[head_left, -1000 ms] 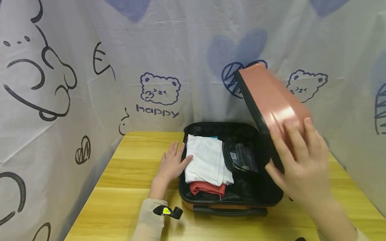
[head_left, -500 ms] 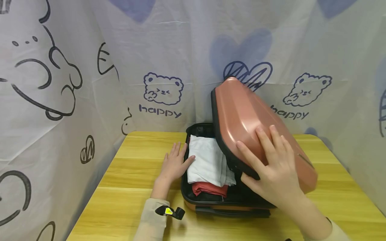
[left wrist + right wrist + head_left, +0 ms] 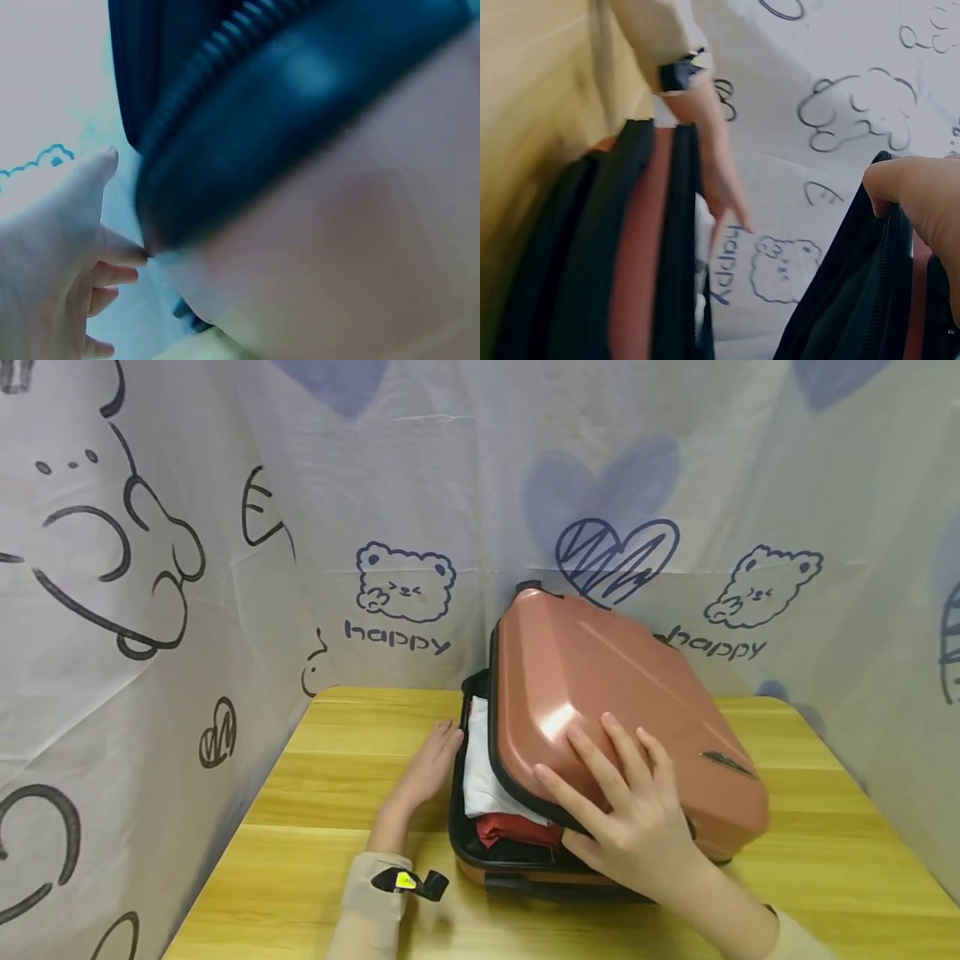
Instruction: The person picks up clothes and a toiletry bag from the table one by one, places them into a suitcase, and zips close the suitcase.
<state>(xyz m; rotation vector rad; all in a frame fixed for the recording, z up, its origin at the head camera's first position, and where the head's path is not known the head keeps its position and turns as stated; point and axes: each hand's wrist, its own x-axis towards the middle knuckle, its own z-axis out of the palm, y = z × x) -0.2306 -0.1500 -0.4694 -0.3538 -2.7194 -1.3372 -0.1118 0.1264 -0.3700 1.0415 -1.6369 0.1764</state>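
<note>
A rose-pink hard-shell suitcase lies on the table, its lid (image 3: pixel 622 693) tilted part-way down over the base (image 3: pixel 463 852). My right hand (image 3: pixel 637 822) grips the lid's near edge, fingers spread over the shell and thumb under the black rim; the right wrist view shows that thumb (image 3: pixel 889 184) hooked over the zipper edge. Along the base's left side rests my left hand (image 3: pixel 429 767), its fingertips against the wall, as the left wrist view also shows beside the black rim (image 3: pixel 255 157). Inside, a folded white cloth (image 3: pixel 480 772) overlies a folded red cloth (image 3: pixel 517 828). The lid hides the base's right part.
The base's black carry handle (image 3: pixel 555 887) faces the near side. Yellow wooden table (image 3: pixel 315 827) surface extends on both sides. A white curtain (image 3: pixel 420 493) with drawings hangs directly behind and to the left. A black strap device (image 3: pixel 408 882) sits on the left sleeve.
My right hand has swung the lid left and down over the base, covering the black mesh pouch and part of the white cloth. My left hand stays at the left side, thumb drawn off the cloth.
</note>
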